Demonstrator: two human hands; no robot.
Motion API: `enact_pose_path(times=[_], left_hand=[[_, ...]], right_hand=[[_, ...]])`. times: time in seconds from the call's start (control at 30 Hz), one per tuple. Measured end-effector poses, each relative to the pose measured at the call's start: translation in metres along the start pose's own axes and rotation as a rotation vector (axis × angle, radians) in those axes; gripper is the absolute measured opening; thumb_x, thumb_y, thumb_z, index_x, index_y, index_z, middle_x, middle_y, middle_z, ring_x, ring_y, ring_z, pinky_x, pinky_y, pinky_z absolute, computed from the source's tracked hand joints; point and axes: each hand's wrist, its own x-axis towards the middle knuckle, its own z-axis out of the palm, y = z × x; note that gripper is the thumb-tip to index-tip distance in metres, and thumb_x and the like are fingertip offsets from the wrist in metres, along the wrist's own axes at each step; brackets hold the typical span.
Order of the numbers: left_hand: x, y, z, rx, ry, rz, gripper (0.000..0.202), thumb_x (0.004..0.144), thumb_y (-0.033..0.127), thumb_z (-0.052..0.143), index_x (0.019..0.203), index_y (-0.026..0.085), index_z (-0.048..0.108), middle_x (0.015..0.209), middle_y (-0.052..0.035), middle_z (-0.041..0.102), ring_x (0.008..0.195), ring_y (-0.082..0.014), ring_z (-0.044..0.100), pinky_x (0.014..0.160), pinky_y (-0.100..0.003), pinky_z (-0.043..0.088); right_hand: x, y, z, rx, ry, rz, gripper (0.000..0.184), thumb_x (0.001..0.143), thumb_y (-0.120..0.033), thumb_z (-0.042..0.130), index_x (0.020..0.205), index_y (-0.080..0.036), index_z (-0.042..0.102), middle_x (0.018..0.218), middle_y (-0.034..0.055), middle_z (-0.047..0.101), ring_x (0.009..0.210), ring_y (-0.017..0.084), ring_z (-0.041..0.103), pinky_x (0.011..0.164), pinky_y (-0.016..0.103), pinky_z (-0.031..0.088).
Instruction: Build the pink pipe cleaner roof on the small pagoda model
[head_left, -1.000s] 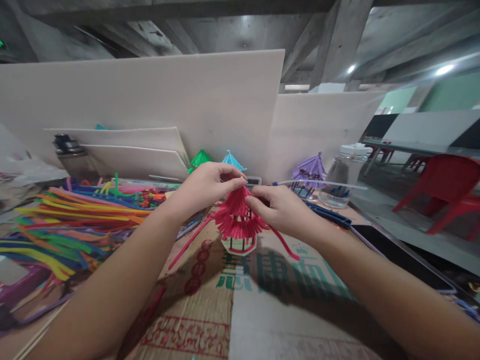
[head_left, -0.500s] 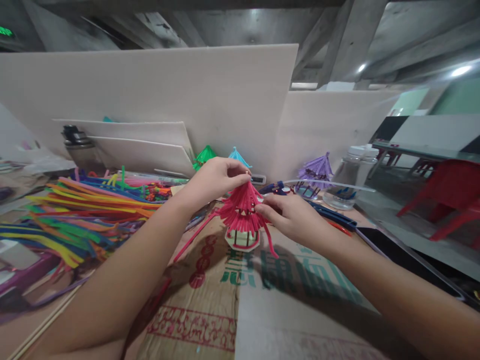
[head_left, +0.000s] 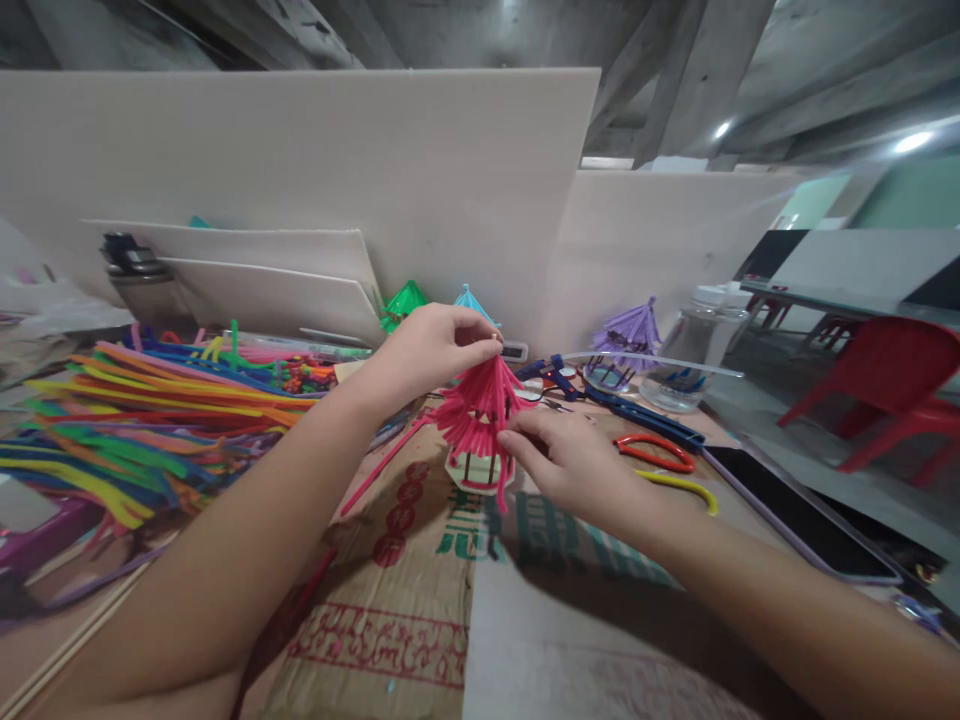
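A small pink pavilion (head_left: 480, 415) made of fuzzy pipe cleaners stands on a sheet of printed cardboard (head_left: 420, 610). My left hand (head_left: 431, 345) pinches the tip of its pink roof from above. My right hand (head_left: 566, 455) is at the roof's lower right edge, fingers pinched on a pink strand that hangs down. The model's white base (head_left: 469, 478) shows below the roof.
A heap of coloured pipe cleaners (head_left: 127, 420) lies at left. Green (head_left: 405, 300), blue (head_left: 471, 298) and purple (head_left: 628, 330) pavilions stand by the white boards (head_left: 300, 200). A glue gun (head_left: 630, 410), scissors (head_left: 656, 452), a plastic jar (head_left: 694, 345) and a phone (head_left: 795, 510) lie at right.
My right hand has slid down from the roof's upper tier to its lower right edge. The loose pink strand now hangs straighter. The view has shifted, showing scissors at right.
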Motion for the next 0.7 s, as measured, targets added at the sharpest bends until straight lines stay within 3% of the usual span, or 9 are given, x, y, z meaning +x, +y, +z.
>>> enact_pose_path(times=[0.2,0.7], left_hand=[[0.0001,0.0040,-0.0006,0.023,0.000,0.002,0.024,0.085,0.035,0.062,0.092,0.015,0.075,0.088,-0.0058,0.077,0.078,-0.0179,0.069,0.069,-0.026,0.050],[0.0000,0.0008,-0.0047,-0.005,-0.050,-0.002,0.030,0.090,0.040,0.058,0.092,0.016,0.075,0.085,-0.0037,0.075,0.077,-0.0177,0.066,0.067,-0.027,0.046]], right_hand=[[0.0037,0.0020,0.0082,0.068,-0.033,0.036,0.031,0.098,-0.030,0.045,0.069,-0.019,0.053,0.062,-0.0019,0.053,0.058,0.011,0.043,0.057,0.028,0.023],[0.0039,0.0070,0.0071,0.139,-0.040,0.033,0.032,0.098,-0.030,0.046,0.070,-0.018,0.055,0.065,-0.0014,0.056,0.060,0.011,0.047,0.058,0.027,0.025]])
